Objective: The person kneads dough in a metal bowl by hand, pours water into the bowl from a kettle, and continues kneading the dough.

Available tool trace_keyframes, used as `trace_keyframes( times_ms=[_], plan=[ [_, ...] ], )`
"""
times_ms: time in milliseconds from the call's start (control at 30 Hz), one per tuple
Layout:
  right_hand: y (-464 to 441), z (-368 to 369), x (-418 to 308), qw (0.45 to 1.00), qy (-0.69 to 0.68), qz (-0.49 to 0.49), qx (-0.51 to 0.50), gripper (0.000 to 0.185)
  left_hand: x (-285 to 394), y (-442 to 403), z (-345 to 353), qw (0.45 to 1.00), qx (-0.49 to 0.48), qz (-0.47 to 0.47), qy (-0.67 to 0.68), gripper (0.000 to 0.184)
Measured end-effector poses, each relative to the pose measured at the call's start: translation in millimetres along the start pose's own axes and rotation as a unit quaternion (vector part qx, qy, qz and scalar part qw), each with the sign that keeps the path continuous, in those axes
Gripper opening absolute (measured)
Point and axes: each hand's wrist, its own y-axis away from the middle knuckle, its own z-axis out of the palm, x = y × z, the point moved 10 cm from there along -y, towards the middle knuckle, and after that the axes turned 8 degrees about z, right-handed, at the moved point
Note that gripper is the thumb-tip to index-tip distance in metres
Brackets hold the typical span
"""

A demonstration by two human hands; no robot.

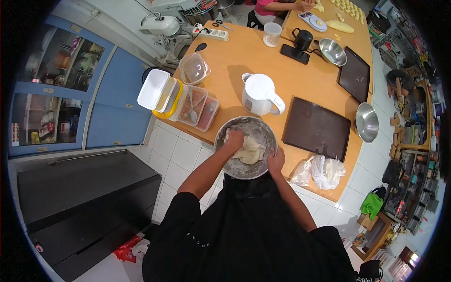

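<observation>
A metal mixing bowl (268, 133) sits at the near edge of the wooden table, close against my body. Inside it lies a pale, soft lump of dough (252, 152), and flour coats the bowl's wall. My left hand (235, 139) is in the bowl, its fingers closed on the dough's left part; the fingertips are hidden. On the bowl's right side, my right hand (276, 161) grips the rim. Just beyond the bowl stands a white electric kettle (259, 93).
Plastic containers (189, 105) are at left, one with a spoon. Right of the bowl lie a dark baking tray (317, 127), plastic bags (326, 171) and a steel bowl (367, 122). Another person (272, 7) handles dough at the far end, near a scale (313, 21).
</observation>
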Motion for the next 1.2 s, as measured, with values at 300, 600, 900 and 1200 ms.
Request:
trace_keyframes(
  times_ms=[300, 600, 900, 1200],
  plan=[
    [17.9, 11.7, 15.1, 0.999, -0.018, 0.042, 0.007, 0.026, -25.8, 42.7, 6.0, 0.977, -0.028, -0.077, 0.199, 0.055],
    [23.8, 5.3, 8.1, 0.998, -0.034, 0.055, -0.015, 0.031, 15.1, 60.8, -13.1, 0.958, 0.121, -0.032, 0.258, 0.058],
    [18.2, 24.1, 36.8, 0.979, -0.081, 0.136, -0.126, 0.05, 56.2, 44.6, -32.5, 0.91, 0.238, 0.087, 0.328, 0.039],
    [18.1, 26.1, 31.4, 0.976, -0.052, 0.162, -0.134, 0.055, 64.2, 20.6, -8.5, 0.925, 0.259, 0.079, 0.266, 0.036]
  ],
)
